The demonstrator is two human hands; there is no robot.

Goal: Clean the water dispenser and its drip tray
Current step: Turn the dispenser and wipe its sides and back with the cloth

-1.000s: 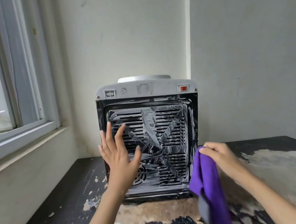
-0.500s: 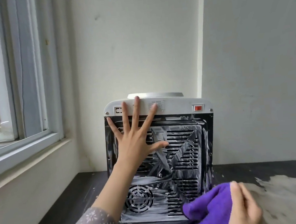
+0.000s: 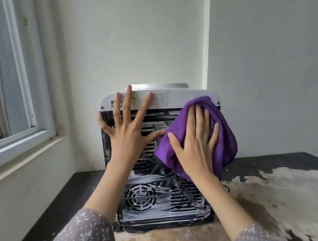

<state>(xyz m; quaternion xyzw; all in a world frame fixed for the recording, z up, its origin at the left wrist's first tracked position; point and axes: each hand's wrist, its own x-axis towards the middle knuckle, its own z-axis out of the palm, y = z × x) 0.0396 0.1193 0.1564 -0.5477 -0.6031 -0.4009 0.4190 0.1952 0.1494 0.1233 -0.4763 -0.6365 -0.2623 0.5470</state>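
The water dispenser stands on the table with its back toward me, a white top band above a black vented panel smeared with white foam. My left hand presses flat on the upper left of that panel, fingers spread and straight, tips reaching the white band. My right hand presses a purple cloth flat against the upper right of the panel with straight fingers. A round fan grille shows low on the left. The drip tray is out of view.
The dark worn table has pale scraped patches to the right of the dispenser. A window and its sill lie at the left. White walls meet in a corner close behind the dispenser.
My right hand has risen from the table's height and laid the purple cloth against the upper right of the back panel. My left hand stays spread on the upper left.
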